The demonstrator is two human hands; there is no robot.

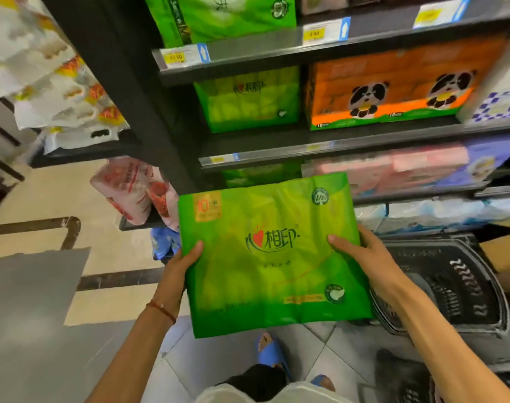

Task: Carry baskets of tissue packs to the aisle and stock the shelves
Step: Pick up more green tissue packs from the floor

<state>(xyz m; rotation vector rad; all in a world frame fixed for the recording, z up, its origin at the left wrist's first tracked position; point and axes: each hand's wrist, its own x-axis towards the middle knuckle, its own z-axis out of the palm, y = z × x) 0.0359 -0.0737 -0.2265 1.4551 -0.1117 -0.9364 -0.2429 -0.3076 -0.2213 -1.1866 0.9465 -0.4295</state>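
Green tissue pack (271,254) is held up flat, its printed face toward the camera, in front of the lower part of the dark shelves (320,148), not yet on any level. Beyond it a matching green pack (248,100) sits on a shelf, with an orange panda pack (393,85) to its right. One level down lie pink packs (393,170), partly hidden behind the top edge of the held pack. To the far left, a red-and-white pack (131,190) lies on a low ledge, and white carrier bags (59,82) hang above it. A black basket (451,286) stands on the floor near right, just beside the held pack. A blue sandal (269,353) shows below.

The left hand (179,266) grips the pack's left edge, thumb lying on the front, fingers hidden behind. The right hand (364,254) grips the right edge, thumb pressed on the front and fingers curled round the side. The pack spans between both hands.
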